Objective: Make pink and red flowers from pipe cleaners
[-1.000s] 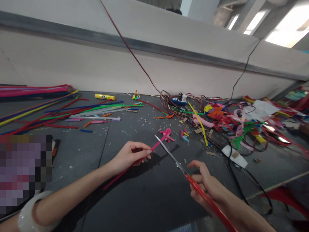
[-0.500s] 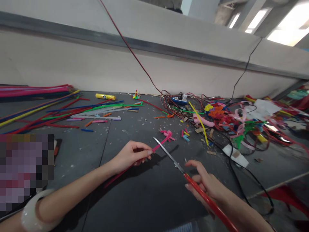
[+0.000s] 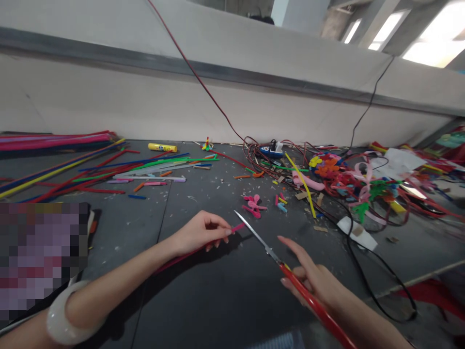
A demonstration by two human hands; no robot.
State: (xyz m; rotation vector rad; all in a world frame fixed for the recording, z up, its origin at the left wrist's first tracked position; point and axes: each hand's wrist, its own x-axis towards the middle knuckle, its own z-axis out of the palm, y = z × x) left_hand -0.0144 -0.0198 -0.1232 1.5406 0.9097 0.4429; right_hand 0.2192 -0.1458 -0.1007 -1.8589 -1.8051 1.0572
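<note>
The scissors have shiny metal blades and a glossy red plastic handle; the pipe cleaner is fuzzy.

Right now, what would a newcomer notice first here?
The red-handled scissors in the right hand point toward a pink pipe cleaner pinched in the left hand, at lower centre. Beyond, at right, lies a colourful tangle of pipe-cleaner shapes and wires; long pipe cleaners fan out at far left.

A thick, smooth, milky-white bangle circles the left wrist. The left forearm and right forearm are bare, and the left hand and right hand look slender.
</note>
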